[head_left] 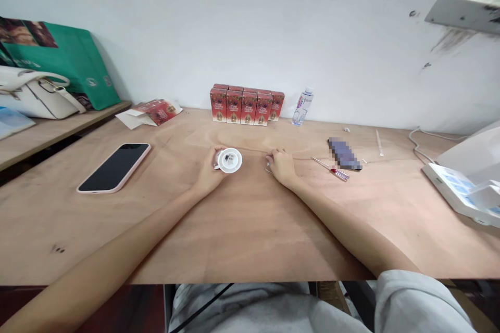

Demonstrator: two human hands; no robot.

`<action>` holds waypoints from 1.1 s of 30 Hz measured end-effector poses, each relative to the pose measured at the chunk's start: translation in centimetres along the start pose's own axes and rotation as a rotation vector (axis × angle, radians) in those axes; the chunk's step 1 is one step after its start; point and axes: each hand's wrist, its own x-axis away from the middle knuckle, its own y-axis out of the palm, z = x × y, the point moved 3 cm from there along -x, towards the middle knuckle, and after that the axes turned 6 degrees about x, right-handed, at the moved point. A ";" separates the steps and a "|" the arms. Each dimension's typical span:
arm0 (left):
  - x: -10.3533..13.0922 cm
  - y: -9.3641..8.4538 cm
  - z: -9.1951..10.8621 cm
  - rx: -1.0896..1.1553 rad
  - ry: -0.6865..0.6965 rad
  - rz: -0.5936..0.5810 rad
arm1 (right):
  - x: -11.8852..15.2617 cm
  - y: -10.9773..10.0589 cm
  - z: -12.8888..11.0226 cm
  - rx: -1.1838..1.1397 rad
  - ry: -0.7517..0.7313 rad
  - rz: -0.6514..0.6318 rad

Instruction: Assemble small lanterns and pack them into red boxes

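Near the middle of the wooden table, my left hand (211, 170) is closed around a round white object (230, 160), whose open face shows small dark and metallic parts inside. A little to the right, my right hand (282, 165) rests on the tabletop with its fingers curled. By its fingertips a small thin metallic piece (269, 170) shows; whether the fingers grip it is too small to tell. A screwdriver (331, 169) with a clear and red handle lies to the right of my right hand.
Red boxes (249, 106) and a clear bottle (302, 106) stand by the wall. A phone (115, 167) and a torn red-and-white package (156, 112) lie left. At right are a blurred dark object (344, 154) and a white device (461, 192). A white handbag (39, 93) is far left.
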 end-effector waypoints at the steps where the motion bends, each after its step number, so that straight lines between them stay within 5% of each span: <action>1: 0.0 0.0 0.1 -0.005 0.003 -0.003 | 0.0 -0.1 0.0 0.004 0.015 -0.007; 5: 0.0 0.0 0.5 -0.030 0.010 -0.010 | 0.0 -0.7 -0.1 -0.001 0.030 0.041; 12: 0.1 0.2 0.1 -0.015 -0.035 -0.026 | 2.5 -3.6 -4.3 -0.295 -0.226 0.399; 18: 0.2 0.5 0.1 -0.082 -0.016 -0.106 | 4.1 -4.4 -8.2 -0.436 -0.348 0.383; 27: 0.1 0.4 0.0 -0.224 0.034 -0.103 | 3.5 -3.9 -7.9 -0.497 -0.294 0.295; 33: 0.3 0.4 0.0 -0.109 -0.027 -0.132 | 3.8 -4.5 -7.3 -0.565 -0.270 0.339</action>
